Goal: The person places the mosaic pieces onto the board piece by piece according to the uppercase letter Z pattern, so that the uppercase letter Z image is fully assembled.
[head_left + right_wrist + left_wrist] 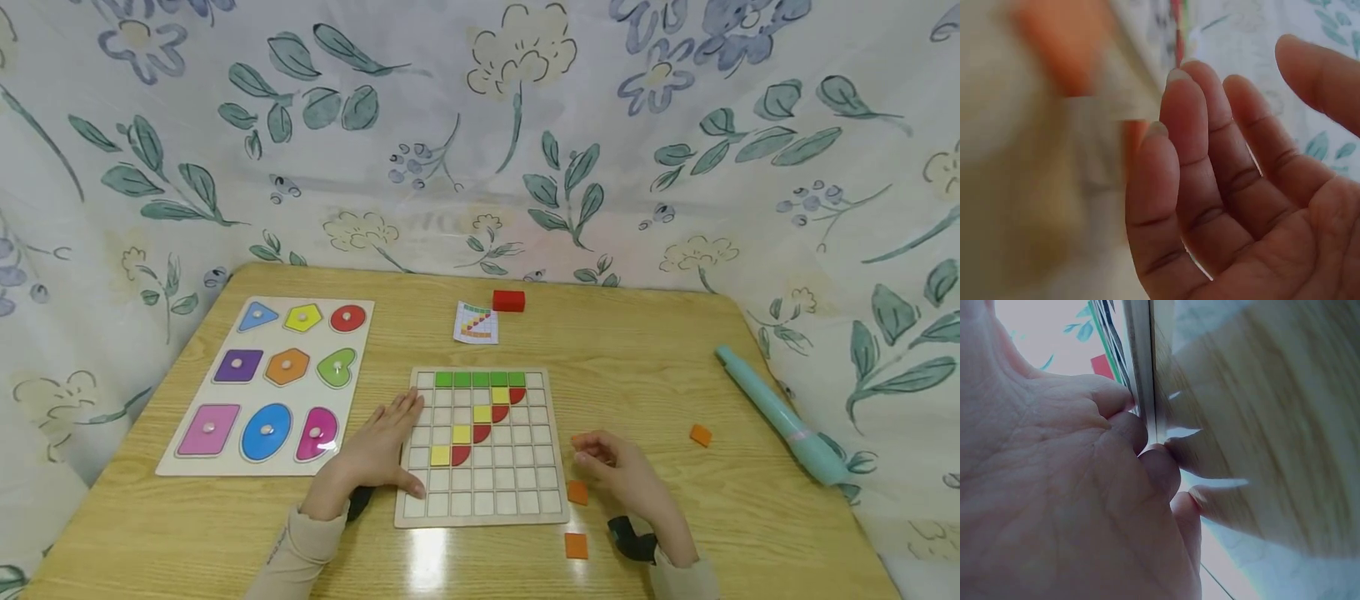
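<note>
A wooden grid board (pixel 495 481) lies on the table. A row of green tiles (pixel 480 379) runs along its top, with yellow squares (pixel 482 413) and red quarter-circle pieces (pixel 481 432) in a diagonal below. Across the board's left edge rests my left hand (pixel 381 448), fingers spread; the left wrist view shows its fingertips (pixel 1161 472) at that edge. Right of the board, my right hand (pixel 626 477) hovers with loosely bent fingers. The right wrist view shows nothing between its thumb and fingers (pixel 1188 125). Orange tiles (pixel 577 492) lie close by, one partly hidden behind the fingertips.
A shape-puzzle board (pixel 258 387) lies at the left. Behind the grid stand a small pattern card (pixel 476 323) and a red block (pixel 509 301). More orange squares lie at the front (pixel 576 546) and right (pixel 701 435). A teal tube-like object (pixel 780 412) lies along the right edge.
</note>
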A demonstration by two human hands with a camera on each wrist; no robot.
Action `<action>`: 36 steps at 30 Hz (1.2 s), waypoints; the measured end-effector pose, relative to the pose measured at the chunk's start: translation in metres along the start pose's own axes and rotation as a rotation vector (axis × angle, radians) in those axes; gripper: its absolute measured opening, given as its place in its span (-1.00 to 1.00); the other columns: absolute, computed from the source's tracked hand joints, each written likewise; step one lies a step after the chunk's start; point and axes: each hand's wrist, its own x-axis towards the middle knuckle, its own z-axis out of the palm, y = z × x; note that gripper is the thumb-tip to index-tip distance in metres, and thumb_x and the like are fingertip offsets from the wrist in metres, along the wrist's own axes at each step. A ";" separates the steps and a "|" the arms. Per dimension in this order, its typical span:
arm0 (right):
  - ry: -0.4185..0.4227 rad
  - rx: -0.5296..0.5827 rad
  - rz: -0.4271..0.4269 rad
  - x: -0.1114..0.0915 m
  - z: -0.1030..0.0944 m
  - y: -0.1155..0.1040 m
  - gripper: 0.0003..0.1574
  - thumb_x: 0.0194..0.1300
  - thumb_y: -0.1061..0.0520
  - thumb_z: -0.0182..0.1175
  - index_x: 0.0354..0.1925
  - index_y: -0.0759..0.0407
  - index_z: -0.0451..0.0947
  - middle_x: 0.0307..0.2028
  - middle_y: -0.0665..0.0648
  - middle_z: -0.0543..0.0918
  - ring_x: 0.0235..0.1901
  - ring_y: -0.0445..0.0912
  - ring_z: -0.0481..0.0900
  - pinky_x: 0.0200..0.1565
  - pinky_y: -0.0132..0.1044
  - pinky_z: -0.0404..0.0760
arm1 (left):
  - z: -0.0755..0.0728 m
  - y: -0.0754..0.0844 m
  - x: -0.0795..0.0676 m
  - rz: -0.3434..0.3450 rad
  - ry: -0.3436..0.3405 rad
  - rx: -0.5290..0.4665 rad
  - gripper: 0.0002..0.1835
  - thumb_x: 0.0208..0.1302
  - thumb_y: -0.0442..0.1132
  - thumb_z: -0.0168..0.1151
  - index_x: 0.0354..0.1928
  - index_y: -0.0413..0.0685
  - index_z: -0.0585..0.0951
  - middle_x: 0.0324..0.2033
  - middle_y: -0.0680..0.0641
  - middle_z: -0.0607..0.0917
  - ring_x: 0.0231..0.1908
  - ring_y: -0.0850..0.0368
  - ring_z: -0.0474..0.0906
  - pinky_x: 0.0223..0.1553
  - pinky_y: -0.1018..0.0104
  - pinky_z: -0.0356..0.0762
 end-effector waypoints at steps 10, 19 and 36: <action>0.008 0.083 0.147 -0.059 0.018 0.017 -0.61 0.25 0.06 0.30 -0.01 0.21 0.57 -0.12 0.10 0.68 -0.24 -0.34 0.54 -0.18 -0.47 0.58 | -0.002 0.002 0.000 -0.002 0.003 0.014 0.42 -0.33 0.23 0.57 0.48 -0.35 0.00 0.51 -0.32 -0.04 0.50 -0.29 -0.15 0.47 -0.25 -0.14; -0.052 -0.143 -0.106 -0.067 0.028 0.017 -0.50 -0.01 -0.06 0.49 -0.10 -0.02 0.56 -0.12 -0.04 0.54 -0.21 -0.36 0.41 -0.17 -0.46 0.52 | 0.001 0.000 0.001 0.002 0.002 0.020 0.42 -0.34 0.22 0.58 0.48 -0.34 0.00 0.51 -0.31 -0.05 0.51 -0.28 -0.16 0.48 -0.24 -0.15; -0.091 -0.156 -0.121 -0.049 0.015 0.021 -0.66 0.06 0.19 0.43 -0.14 0.02 0.61 -0.28 -0.02 0.49 -0.51 -0.37 0.29 -0.49 -0.47 0.41 | 0.000 0.002 0.001 -0.007 0.005 -0.015 0.40 -0.32 0.16 0.60 0.48 -0.33 0.00 0.51 -0.31 -0.07 0.51 -0.26 -0.17 0.49 -0.23 -0.19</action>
